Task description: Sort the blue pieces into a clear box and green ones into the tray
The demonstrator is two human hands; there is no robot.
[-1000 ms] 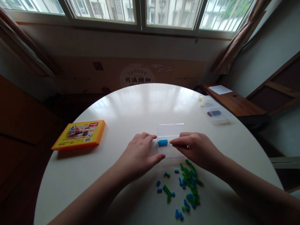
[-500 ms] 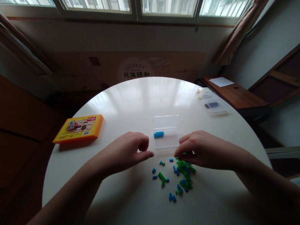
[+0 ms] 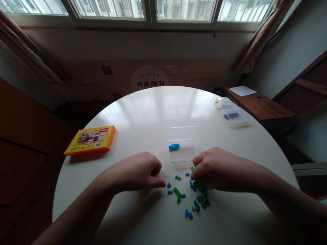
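Note:
Small blue and green building bricks (image 3: 201, 197) lie in a loose heap on the white table, with several strays to its left. My right hand (image 3: 214, 168) is over the top of the heap, fingers drawn together and pointing down; whatever is between the fingertips is hidden. To the left, my left hand (image 3: 145, 172) hovers with curled fingers and the thumb held apart, nothing visible in it. Its thumb tip is nearest a blue brick (image 3: 169, 185). Beyond both hands stands an opened clear plastic case (image 3: 185, 156), holding a joined block of blue bricks (image 3: 174, 147) at its left side.
A yellow-orange box (image 3: 90, 140) sits at the table's left. Toward the right rim are another clear case (image 3: 236, 120) and a small bag with pale pieces (image 3: 221, 102). A wooden side table (image 3: 265, 105) with a paper (image 3: 242, 90) stands beyond the round table (image 3: 143, 119).
Both hands have come lower and nearer; the left thumb is now beside the stray blue bricks, and the right fingers have closed down over the heap. The view has shifted slightly.

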